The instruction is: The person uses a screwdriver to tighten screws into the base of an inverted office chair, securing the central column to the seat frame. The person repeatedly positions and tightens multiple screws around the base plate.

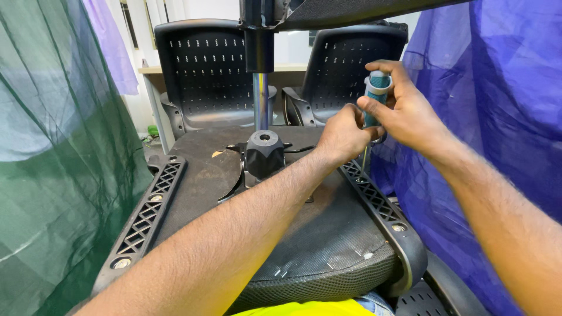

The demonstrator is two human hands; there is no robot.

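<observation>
An upturned chair seat [246, 193] carries everything, its dark underside facing up, with mesh fabric wrapped over the near edge. A black latticed bracket [146, 219] runs along its left edge and a second bracket [380, 205] along the right edge, each with round bolt holes. Near the far middle sits a grey-black mechanism housing [264, 153] with a hole in its top, resting on a metal plate [234, 187] flat against the seat.
</observation>
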